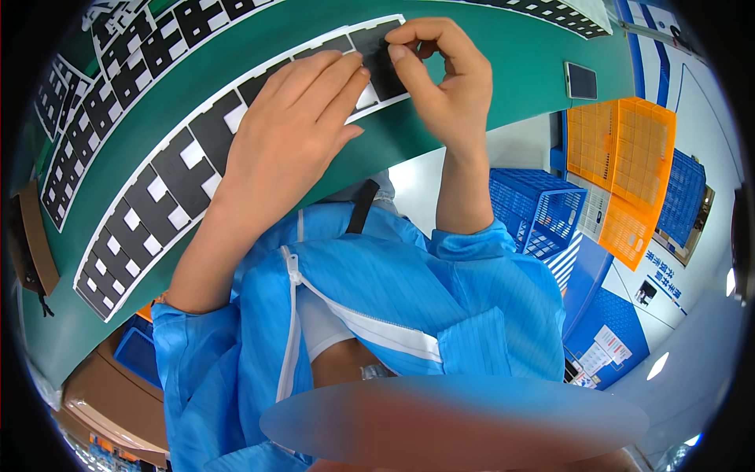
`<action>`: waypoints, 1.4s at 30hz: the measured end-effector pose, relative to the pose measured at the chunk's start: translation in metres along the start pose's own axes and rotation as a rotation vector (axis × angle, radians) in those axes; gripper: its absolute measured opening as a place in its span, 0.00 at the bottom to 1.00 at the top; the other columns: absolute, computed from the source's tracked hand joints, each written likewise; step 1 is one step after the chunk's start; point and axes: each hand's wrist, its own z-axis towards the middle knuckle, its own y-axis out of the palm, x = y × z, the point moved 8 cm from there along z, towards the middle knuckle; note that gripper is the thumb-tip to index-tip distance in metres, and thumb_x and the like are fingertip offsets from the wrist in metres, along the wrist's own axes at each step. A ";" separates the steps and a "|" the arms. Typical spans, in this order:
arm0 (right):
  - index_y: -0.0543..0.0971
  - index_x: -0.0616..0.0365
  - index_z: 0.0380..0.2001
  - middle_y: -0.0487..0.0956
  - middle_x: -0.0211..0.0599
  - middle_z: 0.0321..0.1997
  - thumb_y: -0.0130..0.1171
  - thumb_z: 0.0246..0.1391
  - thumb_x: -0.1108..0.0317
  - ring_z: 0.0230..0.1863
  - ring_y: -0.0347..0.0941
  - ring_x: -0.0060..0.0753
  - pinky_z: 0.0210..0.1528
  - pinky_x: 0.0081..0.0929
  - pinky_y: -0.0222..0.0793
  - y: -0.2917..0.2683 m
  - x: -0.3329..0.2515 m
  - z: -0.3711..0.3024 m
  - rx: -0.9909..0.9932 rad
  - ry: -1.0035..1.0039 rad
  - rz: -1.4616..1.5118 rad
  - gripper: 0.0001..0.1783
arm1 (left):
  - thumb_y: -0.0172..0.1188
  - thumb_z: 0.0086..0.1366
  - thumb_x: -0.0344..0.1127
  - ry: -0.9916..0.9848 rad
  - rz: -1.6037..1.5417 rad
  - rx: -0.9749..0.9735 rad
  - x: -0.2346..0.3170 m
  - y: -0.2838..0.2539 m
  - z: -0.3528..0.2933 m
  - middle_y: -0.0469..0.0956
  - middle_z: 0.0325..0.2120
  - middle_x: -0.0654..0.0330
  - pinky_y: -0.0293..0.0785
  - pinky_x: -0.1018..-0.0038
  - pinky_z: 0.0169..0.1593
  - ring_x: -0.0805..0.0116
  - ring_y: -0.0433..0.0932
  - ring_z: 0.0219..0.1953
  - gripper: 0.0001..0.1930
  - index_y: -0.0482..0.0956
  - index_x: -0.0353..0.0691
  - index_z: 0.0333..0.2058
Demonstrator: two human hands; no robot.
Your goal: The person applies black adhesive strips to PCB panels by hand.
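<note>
Green surface (519, 86) under bright indoor light carried a long black-and-white patterned strip (177, 177), laid in a curve from lower left to upper centre as seen through the wide lens. A worker in a blue jacket (362, 259) bent over it, both hands bare. The left grip (287, 118) lay flat across the strip's right-hand part, fingers extended and close together, palm down, with nothing visibly pinched. The right grip (465, 90) was poised at the strip's far right end, thumb and forefinger nearly meeting over a dark block; whether they had hold of an edge or merely touched it could not be told.

By all appearances, the step in hand was detail work at that end, the left side steadying while the right picked or smoothed. The next move seemed to call for a light, precise pinch on the right and even pressure on the left, lest the strip slide or crease.

More patterned sheets (102, 102) lay beyond, at upper left. A phone-like device (582, 80) rested near the surface's right edge, well apart from the work, while a blue crate (527, 204) and orange crates (621, 141) stood off to the right.
</note>
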 end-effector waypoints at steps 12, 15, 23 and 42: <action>0.84 0.63 0.40 0.83 0.29 0.39 0.67 0.56 0.79 0.38 0.73 0.20 0.42 0.16 0.69 -0.001 0.020 -0.003 -0.072 0.094 0.071 0.08 | 0.74 0.47 0.31 0.000 -0.007 0.000 0.002 0.000 -0.001 0.76 0.56 0.54 0.70 0.63 0.64 0.56 0.73 0.61 0.32 0.78 0.31 0.54; 0.84 0.63 0.41 0.83 0.30 0.39 0.67 0.57 0.79 0.37 0.73 0.19 0.42 0.16 0.69 -0.003 0.019 0.000 -0.048 0.106 0.163 0.08 | 0.73 0.46 0.31 0.000 -0.013 0.004 0.002 0.000 -0.001 0.77 0.56 0.54 0.70 0.63 0.64 0.56 0.73 0.61 0.32 0.78 0.30 0.53; 0.81 0.64 0.39 0.79 0.36 0.33 0.61 0.57 0.84 0.33 0.77 0.27 0.37 0.21 0.72 0.002 -0.001 0.010 -0.033 -0.336 0.271 0.08 | 0.73 0.46 0.31 0.019 -0.002 0.007 0.003 0.000 0.002 0.77 0.55 0.54 0.71 0.63 0.63 0.56 0.73 0.60 0.32 0.78 0.31 0.53; 0.82 0.65 0.33 0.79 0.38 0.28 0.66 0.49 0.80 0.28 0.76 0.28 0.33 0.23 0.72 0.010 -0.014 0.031 -0.282 0.139 -0.103 0.06 | 0.73 0.47 0.31 0.002 0.012 0.017 0.001 0.000 -0.003 0.77 0.56 0.55 0.69 0.64 0.66 0.58 0.73 0.61 0.32 0.78 0.31 0.54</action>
